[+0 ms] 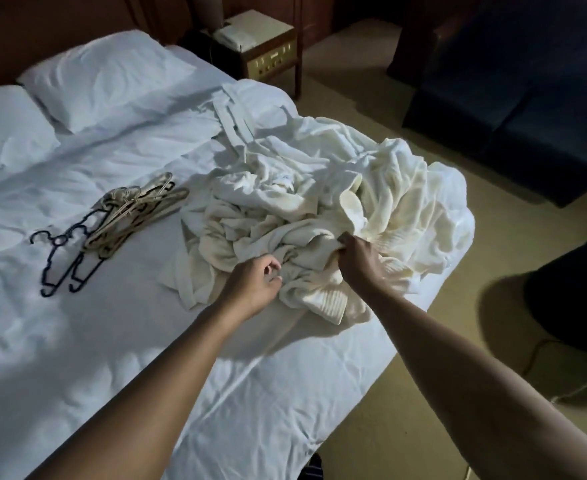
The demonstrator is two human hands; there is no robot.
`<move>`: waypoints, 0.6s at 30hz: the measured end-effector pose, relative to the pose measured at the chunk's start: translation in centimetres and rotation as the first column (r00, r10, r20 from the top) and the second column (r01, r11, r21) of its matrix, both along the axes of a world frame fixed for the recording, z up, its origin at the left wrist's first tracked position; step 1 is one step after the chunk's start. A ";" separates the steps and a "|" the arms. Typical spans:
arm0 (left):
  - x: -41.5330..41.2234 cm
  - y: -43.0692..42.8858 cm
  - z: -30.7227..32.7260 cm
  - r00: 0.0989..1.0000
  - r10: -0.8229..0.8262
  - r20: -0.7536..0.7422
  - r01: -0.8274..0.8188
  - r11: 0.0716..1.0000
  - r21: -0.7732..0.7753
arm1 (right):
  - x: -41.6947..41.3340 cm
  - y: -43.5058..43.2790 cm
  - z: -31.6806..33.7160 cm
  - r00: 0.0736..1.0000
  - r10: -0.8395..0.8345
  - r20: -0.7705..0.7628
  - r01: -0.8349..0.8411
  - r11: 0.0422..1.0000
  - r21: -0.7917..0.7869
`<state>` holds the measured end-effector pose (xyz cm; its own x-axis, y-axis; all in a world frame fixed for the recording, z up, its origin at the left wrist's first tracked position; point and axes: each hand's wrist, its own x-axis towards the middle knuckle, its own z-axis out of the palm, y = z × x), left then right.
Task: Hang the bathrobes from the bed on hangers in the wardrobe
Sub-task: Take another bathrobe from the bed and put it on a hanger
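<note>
Both hands reach over the bed [112, 341]. The right hand [357, 259] grips a fold of the heaped white bathrobes [302, 199] near the bed's right edge. The left hand [255, 282] is curled at the heap; whether it holds cloth is unclear. Hangers [122, 220] lie left of the heap, and pillows [101, 74] lie farther back.

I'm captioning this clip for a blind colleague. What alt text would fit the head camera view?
A person's right hand grips a fold in a tangled pile of white bathrobes on a bed; the left hand, fingers curled, is at the pile's near edge. Hangers lie bunched on the sheet left of the pile.
</note>
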<state>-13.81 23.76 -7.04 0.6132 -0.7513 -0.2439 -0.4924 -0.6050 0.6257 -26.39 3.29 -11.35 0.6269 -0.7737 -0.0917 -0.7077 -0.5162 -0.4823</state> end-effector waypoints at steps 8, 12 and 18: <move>-0.2 -5.4 -2.2 0.942 -0.263 0.210 0.292 0.948 -0.122 | -4.0 6.6 6.5 0.909 0.229 0.348 -0.208 0.973 -0.099; -4.4 -3.5 1.3 0.993 -0.104 -0.047 0.076 0.909 -0.411 | -7.2 8.0 10.4 0.896 0.185 0.403 -0.179 0.982 -0.052; -4.4 3.4 4.3 0.900 0.322 -0.294 -0.418 0.832 -0.366 | -11.3 5.9 7.4 0.968 -0.050 0.247 0.031 0.996 0.080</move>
<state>-18.22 27.12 -2.74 0.8347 -0.5374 -0.1208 -0.1114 -0.3794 0.9185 -37.68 9.18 -3.97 0.6057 -0.7957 0.0042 -0.5803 -0.4454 -0.6818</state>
